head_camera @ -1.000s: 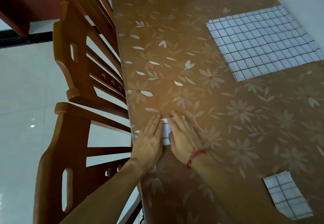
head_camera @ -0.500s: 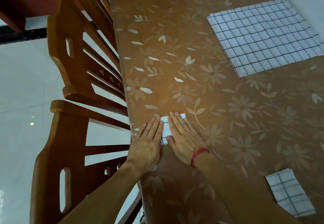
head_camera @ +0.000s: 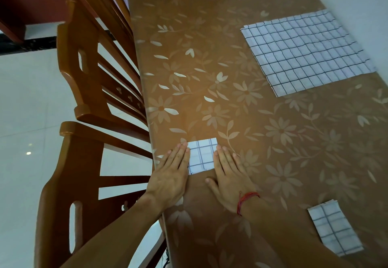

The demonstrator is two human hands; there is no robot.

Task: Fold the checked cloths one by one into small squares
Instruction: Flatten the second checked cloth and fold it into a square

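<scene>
Nearest, well off to the right of the right hand (head_camera: 230, 175) and behind its fingertips, a folded cloth (head_camera: 333, 230) lies on the table (head_camera: 283, 162), apparently one already done. A red cord (head_camera: 246, 198) circles the right wrist.

Both hands lie flat with fingers straight and together, gripping nothing. The left hand (head_camera: 170, 177) presses its fingers on the left edge of the small checked square (head_camera: 202, 156). The right hand's fingers lie along the square's right edge, mostly on the table; whether they overlap it I cannot tell.

A second ago the two hands sat side by side and hid nearly all of this cloth. Now they have slid apart, and the square shows between the two sets of fingers. That reads as a smoothing stroke outward from the middle, so the last crease is probably set and this cloth is close to finished.

Far beyond the fingertips and to the right, the unfolded checked cloths (head_camera: 304, 51) lie flat, so more folding remains. Left of the left hand's fingers, past the table edge, stand wooden chairs (head_camera: 88, 91).
</scene>
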